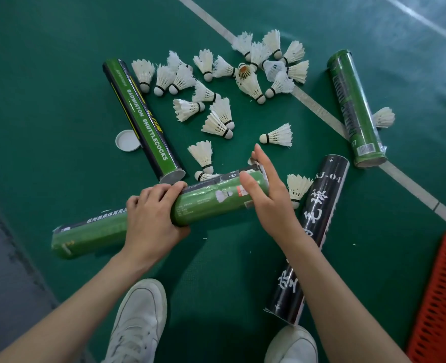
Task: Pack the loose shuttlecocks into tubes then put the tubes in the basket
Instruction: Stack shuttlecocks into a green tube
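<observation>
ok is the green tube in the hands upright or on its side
On its side: the green tube runs roughly level, the left hand gripping it, the right hand flat against its far end.

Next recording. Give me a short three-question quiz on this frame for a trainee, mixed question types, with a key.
1. True or false: the left hand grips the green tube.
2. Where is the white cap? A: on the floor beside the tube lettered BADMINTON SHUTTLECOCKS; B: in the left hand; C: on the green tube.
3. Fill in: the right hand has ____ fingers (straight or curled).
Key: 1 true; 2 A; 3 straight.
</observation>
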Demonstrator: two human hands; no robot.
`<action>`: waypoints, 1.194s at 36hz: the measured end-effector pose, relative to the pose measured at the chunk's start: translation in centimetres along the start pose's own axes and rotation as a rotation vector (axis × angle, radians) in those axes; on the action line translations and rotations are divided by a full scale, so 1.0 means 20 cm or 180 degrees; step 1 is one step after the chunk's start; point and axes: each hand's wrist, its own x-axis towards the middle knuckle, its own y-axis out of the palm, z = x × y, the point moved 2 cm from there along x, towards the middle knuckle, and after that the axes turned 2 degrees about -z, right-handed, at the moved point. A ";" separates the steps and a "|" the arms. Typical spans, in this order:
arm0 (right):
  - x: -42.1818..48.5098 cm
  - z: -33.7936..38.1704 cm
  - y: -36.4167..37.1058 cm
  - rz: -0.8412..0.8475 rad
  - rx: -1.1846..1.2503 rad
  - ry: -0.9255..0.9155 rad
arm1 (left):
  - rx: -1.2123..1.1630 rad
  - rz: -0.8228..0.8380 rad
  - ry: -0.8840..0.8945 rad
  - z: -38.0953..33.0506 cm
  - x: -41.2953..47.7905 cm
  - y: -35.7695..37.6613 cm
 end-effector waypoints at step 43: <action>-0.22 -0.35 -0.38 -0.1433 -0.0086 0.0991 | -0.3739 0.1837 -0.1620 -0.77 0.30 0.40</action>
